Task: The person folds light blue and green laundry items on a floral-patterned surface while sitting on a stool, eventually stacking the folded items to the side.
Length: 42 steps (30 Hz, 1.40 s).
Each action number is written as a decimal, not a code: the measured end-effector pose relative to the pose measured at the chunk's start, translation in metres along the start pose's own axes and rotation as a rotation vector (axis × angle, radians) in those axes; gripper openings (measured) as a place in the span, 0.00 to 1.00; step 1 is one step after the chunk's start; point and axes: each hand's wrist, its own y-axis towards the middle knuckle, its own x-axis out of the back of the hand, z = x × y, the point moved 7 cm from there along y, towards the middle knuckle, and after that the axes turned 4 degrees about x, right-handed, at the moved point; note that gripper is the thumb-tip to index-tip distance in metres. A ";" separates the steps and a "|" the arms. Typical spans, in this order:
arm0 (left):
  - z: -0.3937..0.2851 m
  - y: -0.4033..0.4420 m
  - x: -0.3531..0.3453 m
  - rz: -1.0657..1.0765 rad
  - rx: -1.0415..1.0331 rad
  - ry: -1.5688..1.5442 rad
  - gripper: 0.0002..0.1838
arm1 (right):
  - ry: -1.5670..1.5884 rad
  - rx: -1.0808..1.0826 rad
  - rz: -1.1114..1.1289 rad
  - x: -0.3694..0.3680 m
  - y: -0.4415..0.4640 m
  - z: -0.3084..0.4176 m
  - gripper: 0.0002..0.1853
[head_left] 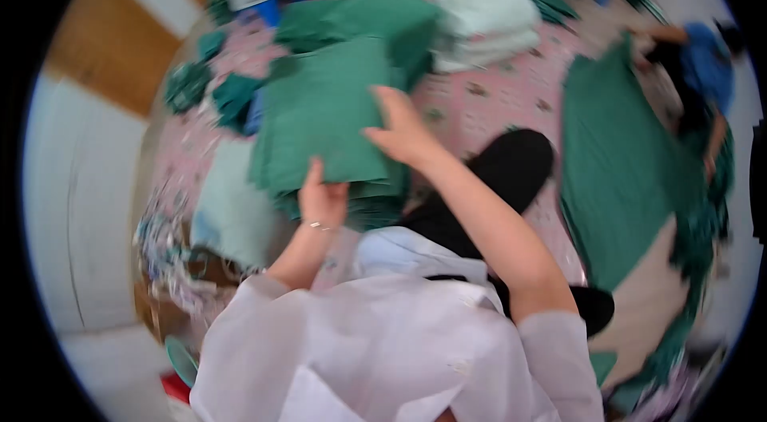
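A folded rectangular stack of green cloth (319, 106) lay before the person's lap; the left hand (322, 200) pinched its near edge, thumb on top; the right hand (406, 133) spread, fingers parted, at its right edge; it looked soft, slide-prone, best held at opposite edges.

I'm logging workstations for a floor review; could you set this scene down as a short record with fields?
Left hand: thumb on top of the green cloth stack, at its near edge; fingers partly hidden
Right hand: open, at the stack's right side; contact unclear
Wrist: bracelet on the left
Beyond, to the right: white folded pile
Far right: person in blue, by a spread green cloth
Floor: pink patterned covering
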 end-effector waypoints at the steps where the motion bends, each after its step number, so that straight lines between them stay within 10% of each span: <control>1: 0.016 0.011 0.018 0.033 0.066 0.050 0.21 | -0.111 0.039 0.208 -0.015 0.004 -0.011 0.37; 6: 0.026 0.019 0.051 -0.058 0.135 0.201 0.27 | -0.054 -0.150 0.341 -0.002 -0.051 -0.041 0.32; 11: 0.036 -0.058 0.007 -0.103 0.634 0.477 0.19 | 0.017 -0.053 -0.020 0.171 -0.148 -0.036 0.21; 13: 0.059 -0.070 -0.019 -0.028 0.753 0.702 0.17 | 0.156 -0.392 -0.203 0.253 -0.219 -0.068 0.20; 18: 0.124 -0.054 -0.178 0.457 0.170 0.893 0.07 | 0.076 -0.792 -1.029 0.414 -0.505 -0.191 0.16; 21: 0.197 -0.052 -0.251 0.687 0.169 1.077 0.05 | 0.096 -1.095 -1.477 0.407 -0.709 -0.259 0.15; 29: 0.499 -0.026 -0.312 1.720 0.216 2.224 0.15 | -0.426 -1.932 -1.115 0.297 -0.935 -0.363 0.17; 31: 0.580 0.018 -0.274 2.106 -0.183 2.390 0.22 | -0.614 -1.965 -1.213 0.280 -0.969 -0.397 0.18; 36: 0.730 0.048 -0.247 2.107 -0.587 2.541 0.30 | -0.656 -2.037 -1.078 0.286 -0.934 -0.423 0.17; 41: 0.771 0.042 -0.230 1.652 -1.013 2.295 0.21 | -0.456 -1.994 -1.001 0.315 -0.897 -0.418 0.17; 42: 0.775 0.048 -0.230 1.643 -0.993 2.293 0.21 | -0.205 -1.763 -1.425 0.310 -0.909 -0.421 0.19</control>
